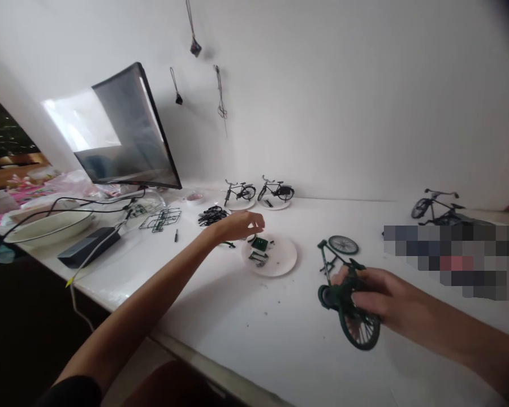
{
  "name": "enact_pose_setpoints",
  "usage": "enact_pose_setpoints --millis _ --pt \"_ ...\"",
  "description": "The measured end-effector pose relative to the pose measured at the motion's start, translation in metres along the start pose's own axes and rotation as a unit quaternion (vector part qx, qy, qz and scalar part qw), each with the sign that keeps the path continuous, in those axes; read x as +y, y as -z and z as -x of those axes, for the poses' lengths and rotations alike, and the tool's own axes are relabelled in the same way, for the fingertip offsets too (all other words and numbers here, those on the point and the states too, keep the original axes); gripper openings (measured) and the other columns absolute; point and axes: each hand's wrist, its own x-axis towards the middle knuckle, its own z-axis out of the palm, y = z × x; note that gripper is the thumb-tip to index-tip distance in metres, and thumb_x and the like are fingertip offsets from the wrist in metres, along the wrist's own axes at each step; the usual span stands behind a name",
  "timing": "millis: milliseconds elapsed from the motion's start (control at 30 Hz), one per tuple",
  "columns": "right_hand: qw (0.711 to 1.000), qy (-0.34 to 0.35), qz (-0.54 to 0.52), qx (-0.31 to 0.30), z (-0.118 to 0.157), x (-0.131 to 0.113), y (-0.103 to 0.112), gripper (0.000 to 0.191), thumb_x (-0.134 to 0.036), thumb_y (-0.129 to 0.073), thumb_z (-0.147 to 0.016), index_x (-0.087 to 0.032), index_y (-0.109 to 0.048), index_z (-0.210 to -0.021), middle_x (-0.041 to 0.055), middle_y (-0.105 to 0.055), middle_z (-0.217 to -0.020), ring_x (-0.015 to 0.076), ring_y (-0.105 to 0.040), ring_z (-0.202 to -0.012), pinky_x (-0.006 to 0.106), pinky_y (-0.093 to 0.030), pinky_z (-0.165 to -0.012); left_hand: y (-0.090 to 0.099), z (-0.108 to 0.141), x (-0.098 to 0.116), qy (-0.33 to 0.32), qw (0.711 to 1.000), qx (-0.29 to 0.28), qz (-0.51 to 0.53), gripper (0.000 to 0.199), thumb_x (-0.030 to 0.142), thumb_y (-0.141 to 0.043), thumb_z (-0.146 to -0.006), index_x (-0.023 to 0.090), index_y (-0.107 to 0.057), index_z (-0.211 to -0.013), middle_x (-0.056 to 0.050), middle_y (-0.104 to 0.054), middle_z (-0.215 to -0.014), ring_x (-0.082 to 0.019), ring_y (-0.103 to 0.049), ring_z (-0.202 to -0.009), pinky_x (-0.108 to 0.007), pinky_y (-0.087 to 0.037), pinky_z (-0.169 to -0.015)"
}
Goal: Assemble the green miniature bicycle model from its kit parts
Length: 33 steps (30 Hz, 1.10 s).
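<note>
Green model bicycle [343,295]: partly assembled, by judgement; held above the surface [220,328], pinched between thumb and fingers of the right hand [379,294]. Frame and near wheel [363,338] together; second wheel [343,245] beside the far end of the frame, fixed or loose, cannot tell. Apparently left over: green rectangular part [259,243] and small pieces on the white plate [285,257]. Left hand [238,225]: above the plate's far edge, fingers bent downward; pinching anything, cannot tell. Dark bicycle [240,193] and box-carrying bicycle [285,192]: upright by the wall, seemingly complete. Long axis of the green one: slanting, near wheel toward the near edge and slightly right, frame end away; front or rear, cannot tell.
</note>
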Motion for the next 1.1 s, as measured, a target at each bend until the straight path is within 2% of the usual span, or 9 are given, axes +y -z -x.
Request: enact_pose_setpoints --millis 100,267,367,467,600,733,933,1000,1100 --pt "0.997 -0.023 -0.075 -0.005 -0.015 -0.009 0.001 0.029 -0.039 -0.074 -0.079 -0.022 -0.066 -0.101 0.0046 -0.066 -0.09 0.0196 -0.067 -0.073 0.032 -0.054 -0.065 -0.001 0.001 -0.029 0.021 0.999 0.017 -0.044 0.024 0.028 -0.053 -0.094 0.013 -0.067 -0.108 -0.013 -0.07 -0.106 -0.021 -0.065 -0.091 -0.033 -0.048 -0.079" --pt "0.993 -0.071 -0.029 0.091 -0.021 0.005 -0.006 0.041 -0.052 -0.076 -0.073 -0.022 -0.065 -0.098 0.0039 -0.067 -0.081 0.0194 -0.065 -0.064 0.032 -0.054 -0.059 -0.012 0.018 -0.034 0.013 0.996 0.014 -0.083 0.03 0.033 -0.056 -0.092 0.018 -0.064 -0.117 -0.011 -0.065 -0.117 -0.024 -0.059 -0.107 -0.037 -0.043 -0.094" --pt "0.988 -0.066 0.084 0.11 -0.018 0.018 -0.007 0.047 -0.059 -0.074 -0.072 -0.023 -0.068 -0.102 0.0089 -0.071 -0.097 0.0281 -0.068 -0.087 0.039 -0.056 -0.077 -0.017 0.021 -0.027 -0.002 0.996 -0.005 -0.085 0.038 0.034 -0.06 -0.089 0.021 -0.061 -0.125 -0.01 -0.064 -0.121 -0.025 -0.057 -0.112 -0.038 -0.041 -0.099" --pt "0.979 -0.044 0.157 0.125 -0.016 0.027 -0.01 0.055 -0.06 -0.071 -0.074 -0.026 -0.064 -0.116 0.0112 -0.066 -0.121 0.0346 -0.058 -0.117 0.044 -0.05 -0.097 -0.021 0.018 -0.018 -0.015 0.996 -0.015 -0.082 0.038 0.033 -0.064 -0.087 0.022 -0.062 -0.124 -0.01 -0.064 -0.121 -0.026 -0.056 -0.112 -0.039 -0.04 -0.098" --pt "0.972 -0.019 0.201 0.123 -0.016 0.032 -0.017 0.056 -0.056 -0.069 -0.079 -0.029 -0.057 -0.127 0.0097 -0.059 -0.135 0.0344 -0.049 -0.129 0.045 -0.044 -0.103 -0.024 0.015 -0.01 -0.026 0.997 -0.007 -0.075 0.03 0.026 -0.064 -0.088 0.02 -0.066 -0.118 -0.009 -0.069 -0.11 -0.025 -0.06 -0.103 -0.038 -0.042 -0.094" --pt "0.959 -0.004 0.254 0.127 -0.017 0.028 -0.021 0.051 -0.057 -0.062 -0.085 -0.028 -0.059 -0.127 0.0105 -0.067 -0.117 0.0342 -0.055 -0.121 0.048 -0.044 -0.099 -0.02 0.016 -0.008 -0.018 0.998 0.025 -0.055 0.023 0.024 -0.057 -0.092 0.019 -0.067 -0.112 -0.008 -0.07 -0.108 -0.019 -0.064 -0.093 -0.031 -0.047 -0.083" --pt "0.942 0.004 0.307 0.135 -0.016 0.022 -0.015 0.048 -0.057 -0.053 -0.091 -0.029 -0.059 -0.13 0.0078 -0.07 -0.105 0.029 -0.064 -0.101 0.043 -0.047 -0.088 -0.007 0.022 -0.013 0.04 0.989 0.121 -0.075 0.03 0.034 -0.053 -0.095 0.016 -0.062 -0.118 -0.009 -0.072 -0.097 -0.016 -0.064 -0.077 -0.027 -0.046 -0.068" --pt "0.938 0.02 0.317 0.137 -0.016 0.022 -0.015 0.04 -0.055 -0.052 -0.092 -0.028 -0.064 -0.12 0.0065 -0.07 -0.1 0.027 -0.065 -0.095 0.039 -0.048 -0.082 -0.004 0.024 -0.018 0.052 0.985 0.14 -0.092 0.03 0.036 -0.052 -0.096 0.015 -0.064 -0.114 -0.009 -0.072 -0.09 -0.015 -0.062 -0.07 -0.026 -0.044 -0.064" --pt "0.913 0.049 0.386 0.122 -0.015 0.02 -0.016 0.037 -0.053 -0.046 -0.095 -0.024 -0.069 -0.086 0.0034 -0.067 -0.076 0.0219 -0.062 -0.073 0.034 -0.046 -0.065 -0.003 0.025 -0.022 0.049 0.982 0.144 -0.108 0.028 0.035 -0.052 -0.095 0.015 -0.065 -0.11 -0.008 -0.071 -0.085 -0.014 -0.06 -0.067 -0.026 -0.042 -0.062"
